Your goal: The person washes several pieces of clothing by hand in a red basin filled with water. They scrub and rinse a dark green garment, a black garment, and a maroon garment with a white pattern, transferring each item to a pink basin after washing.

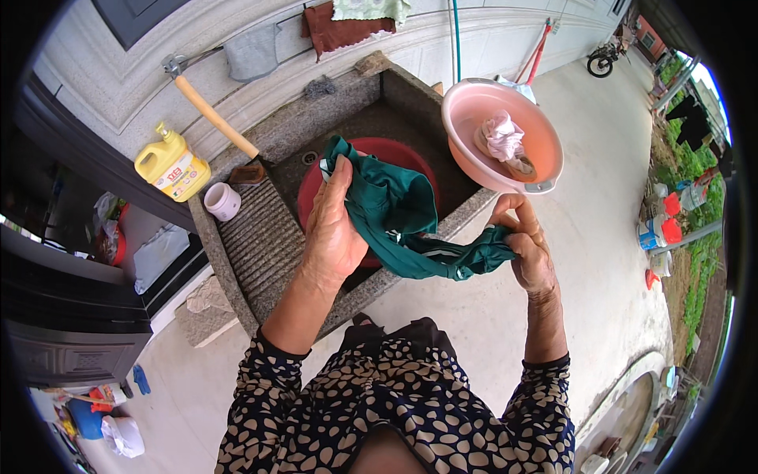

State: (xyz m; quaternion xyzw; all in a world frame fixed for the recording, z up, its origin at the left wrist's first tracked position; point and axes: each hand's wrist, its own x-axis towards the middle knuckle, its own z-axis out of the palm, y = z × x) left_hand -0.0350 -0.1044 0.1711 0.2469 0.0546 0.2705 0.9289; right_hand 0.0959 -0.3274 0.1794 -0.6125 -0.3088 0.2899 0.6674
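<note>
A dark green garment (391,201), bunched and with pale edging, stretches between my two hands above the near edge of the stone sink (355,304). My left hand (335,225) holds its left part, thumb on top, with the fingers partly hidden behind the cloth. At the other end my right hand (525,245) pinches a gathered bit between thumb and fingers. Beneath the garment, a red basin (312,186) sits in the sink and is partly covered by it. To the right, a pink basin (462,126) holds a twisted, pale pink cloth (501,136).
The sink's left side is a ribbed washboard (264,237). On its rim stand a white cup (223,201) and a brown soap bar (249,174). A yellow pump jug (175,162) and a wooden-handled tool (217,118) are beyond. Cloths, including a grey one (253,54), hang along the wall.
</note>
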